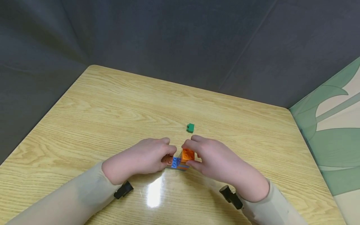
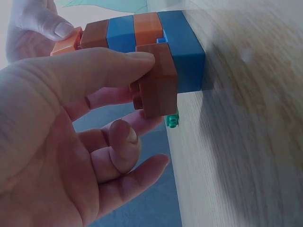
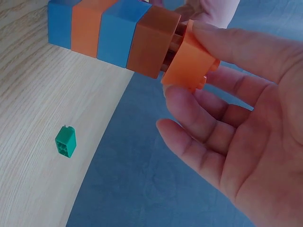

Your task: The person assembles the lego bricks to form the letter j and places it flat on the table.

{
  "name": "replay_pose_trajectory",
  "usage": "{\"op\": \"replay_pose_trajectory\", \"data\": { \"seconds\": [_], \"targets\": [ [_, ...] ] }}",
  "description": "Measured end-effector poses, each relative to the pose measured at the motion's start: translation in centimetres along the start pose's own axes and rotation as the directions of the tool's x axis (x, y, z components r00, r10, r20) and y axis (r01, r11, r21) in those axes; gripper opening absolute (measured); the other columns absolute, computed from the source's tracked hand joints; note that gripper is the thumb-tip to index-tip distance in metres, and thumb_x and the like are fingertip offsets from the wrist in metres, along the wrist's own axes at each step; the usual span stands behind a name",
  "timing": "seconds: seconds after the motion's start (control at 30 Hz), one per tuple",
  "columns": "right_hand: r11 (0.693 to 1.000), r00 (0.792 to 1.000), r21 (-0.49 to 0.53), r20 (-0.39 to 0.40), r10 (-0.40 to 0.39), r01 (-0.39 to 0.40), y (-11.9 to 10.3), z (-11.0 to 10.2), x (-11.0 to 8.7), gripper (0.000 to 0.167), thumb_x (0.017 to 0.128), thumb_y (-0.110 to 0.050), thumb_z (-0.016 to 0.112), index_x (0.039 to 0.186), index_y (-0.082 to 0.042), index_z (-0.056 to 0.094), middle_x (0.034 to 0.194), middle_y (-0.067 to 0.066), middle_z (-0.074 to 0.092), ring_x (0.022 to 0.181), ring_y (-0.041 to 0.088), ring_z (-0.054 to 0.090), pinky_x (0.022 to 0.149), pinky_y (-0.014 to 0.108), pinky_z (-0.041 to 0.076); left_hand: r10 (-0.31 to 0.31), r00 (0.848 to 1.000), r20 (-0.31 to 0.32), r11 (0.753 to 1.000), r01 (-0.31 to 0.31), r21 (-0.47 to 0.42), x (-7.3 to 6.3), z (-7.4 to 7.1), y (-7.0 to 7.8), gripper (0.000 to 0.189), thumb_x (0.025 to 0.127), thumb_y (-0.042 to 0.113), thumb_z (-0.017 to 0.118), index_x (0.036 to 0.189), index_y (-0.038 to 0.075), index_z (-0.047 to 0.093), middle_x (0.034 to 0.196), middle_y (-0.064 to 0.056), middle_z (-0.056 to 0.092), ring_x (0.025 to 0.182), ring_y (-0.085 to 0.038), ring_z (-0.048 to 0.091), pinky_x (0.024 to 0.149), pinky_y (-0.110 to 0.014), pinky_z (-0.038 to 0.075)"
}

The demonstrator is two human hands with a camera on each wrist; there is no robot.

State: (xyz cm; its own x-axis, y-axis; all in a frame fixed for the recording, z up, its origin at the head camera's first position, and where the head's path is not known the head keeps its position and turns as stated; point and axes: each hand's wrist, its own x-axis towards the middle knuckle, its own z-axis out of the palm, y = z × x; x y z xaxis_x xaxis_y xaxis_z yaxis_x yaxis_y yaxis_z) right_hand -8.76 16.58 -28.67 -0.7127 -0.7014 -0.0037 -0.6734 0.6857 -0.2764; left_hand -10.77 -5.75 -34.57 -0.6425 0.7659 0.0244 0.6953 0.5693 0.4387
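Between my right hand's (image 1: 215,157) thumb and fingers is an orange brick (image 3: 188,61) at the top of a tower. It sits tilted, with a gap showing studs of the brown brick (image 3: 154,40) under it. Below that come a blue brick (image 3: 122,33), another orange brick (image 3: 87,26) and a long blue base brick (image 2: 187,52). My left hand (image 1: 146,156) pinches a separate brown brick (image 2: 161,85) by the tower's foot, its studs turned upward. Whether that brick is seated on the base is hard to tell.
A small green brick (image 1: 190,127) lies on the wooden table (image 1: 126,103) beyond the hands. Dark cloth (image 1: 168,40) hangs behind the table, and a leaf-patterned surface (image 1: 332,125) borders its right side.
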Motion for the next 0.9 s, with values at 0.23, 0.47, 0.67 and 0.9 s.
{"op": "replay_pose_trajectory", "data": {
  "seconds": [0.23, 0.47, 0.67, 0.9],
  "targets": [
    [1.0, 1.0, -0.003, -0.006, -0.008, 0.008, -0.02, 0.1, -0.05, 0.03, 0.078, -0.014, 0.084, 0.103, -0.014, 0.067, 0.087, -0.009, 0.052, 0.069, 0.007, 0.051, 0.063, 0.024, 0.047, 0.002, 1.0, 0.001, 1.0, -0.002, -0.005, -0.06, -0.11, 0.06, 0.026, 0.085, 0.011, 0.073, 0.075, 0.019, 0.05, 0.074, 0.005, 0.042, 0.058, -0.011, 0.04, 0.053, -0.027, 0.034],
    [1.0, 1.0, -0.013, -0.012, -0.02, 0.02, -0.12, 0.19, -0.17, 0.031, 0.079, -0.012, 0.084, 0.104, -0.012, 0.067, 0.087, -0.008, 0.052, 0.068, 0.008, 0.051, 0.063, 0.023, 0.047, -0.013, 1.0, 0.006, 1.0, 0.013, 0.009, -0.01, -0.11, 0.07, 0.024, 0.084, 0.013, 0.074, 0.076, 0.021, 0.053, 0.075, 0.006, 0.044, 0.059, -0.011, 0.041, 0.053, -0.027, 0.034],
    [1.0, 1.0, -0.012, -0.02, -0.024, 0.024, -0.11, 0.18, -0.21, 0.031, 0.078, -0.012, 0.084, 0.104, -0.012, 0.067, 0.087, -0.008, 0.052, 0.069, 0.008, 0.052, 0.063, 0.024, 0.047, -0.022, 1.0, 0.01, 1.0, 0.022, 0.008, -0.01, -0.13, 0.07, 0.023, 0.085, 0.014, 0.074, 0.076, 0.021, 0.053, 0.075, 0.006, 0.044, 0.058, -0.01, 0.041, 0.053, -0.027, 0.034],
    [0.999, 0.999, -0.02, -0.033, -0.031, 0.03, -0.18, 0.35, -0.19, 0.032, 0.077, -0.014, 0.086, 0.103, -0.012, 0.068, 0.086, -0.008, 0.051, 0.067, 0.007, 0.05, 0.062, 0.023, 0.046, -0.02, 1.0, 0.009, 1.0, 0.02, 0.005, -0.05, -0.07, -0.02, 0.025, 0.084, 0.014, 0.075, 0.076, 0.022, 0.053, 0.075, 0.006, 0.044, 0.059, -0.01, 0.041, 0.053, -0.027, 0.035]
  ]
}}
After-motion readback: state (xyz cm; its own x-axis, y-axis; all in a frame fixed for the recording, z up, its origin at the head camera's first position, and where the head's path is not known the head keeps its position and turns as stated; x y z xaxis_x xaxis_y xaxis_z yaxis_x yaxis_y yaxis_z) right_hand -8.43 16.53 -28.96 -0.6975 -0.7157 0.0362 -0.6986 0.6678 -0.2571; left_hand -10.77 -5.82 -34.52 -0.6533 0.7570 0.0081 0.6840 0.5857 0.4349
